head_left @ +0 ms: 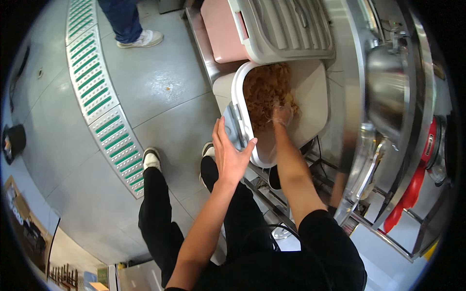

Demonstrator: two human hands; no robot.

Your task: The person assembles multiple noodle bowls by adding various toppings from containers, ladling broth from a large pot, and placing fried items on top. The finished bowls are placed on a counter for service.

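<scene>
A white bin (319,104) stands open in front of me, with a heap of brown, flake-like pieces (262,87) inside. My right hand (282,115) reaches deep into it and touches the pieces; a thin clear film, like a plastic glove, seems to cover it. Its fingertips are hidden or blurred among the pieces. At the bin's near left rim, my left hand (231,157) lies against a grey-blue flap or latch (234,127). Its fingers are stretched out and the thumb is spread apart, not wrapped round anything.
Beyond the open bin is a pink bin (221,31) with a ribbed grey-white lid (286,29). Metal shelving with a steel pot (386,89) and a red-handled thing (407,194) rises on the right. A drain grate (92,82) crosses the floor; another person's leg (121,19) stands far left.
</scene>
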